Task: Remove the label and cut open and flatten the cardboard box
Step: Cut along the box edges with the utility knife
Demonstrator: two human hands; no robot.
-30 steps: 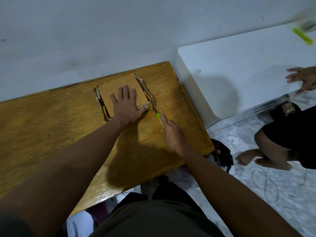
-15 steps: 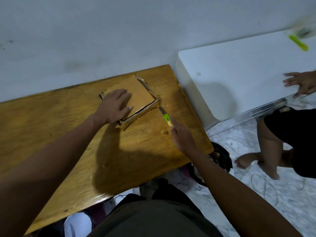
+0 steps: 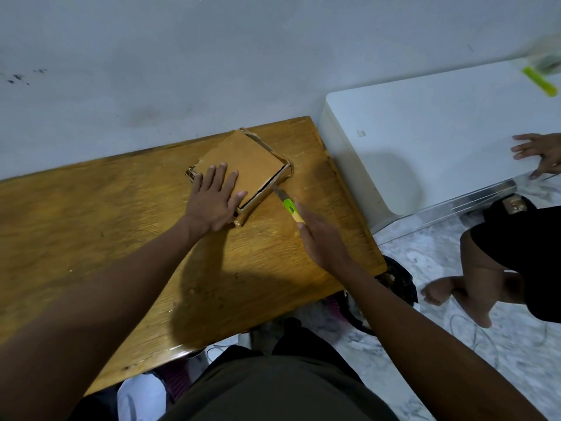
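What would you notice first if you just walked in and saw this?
A left hand pressed flat on a small brown cardboard box at the wooden table's far side. Beside it, the right hand holds a green-handled utility knife, blade at the box's near edge.

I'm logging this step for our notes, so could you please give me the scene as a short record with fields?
surface: wooden table against a pale wall
box: cardboard box, low and partly collapsed, seam gaping along its near right edge
left hand: left hand pressing flat on the box, fingers straight
right hand: right hand holding the utility knife by its green and yellow handle
blade: tip at the open seam
nearby: white appliance right of the table, another person's hand resting on it
label: none visible
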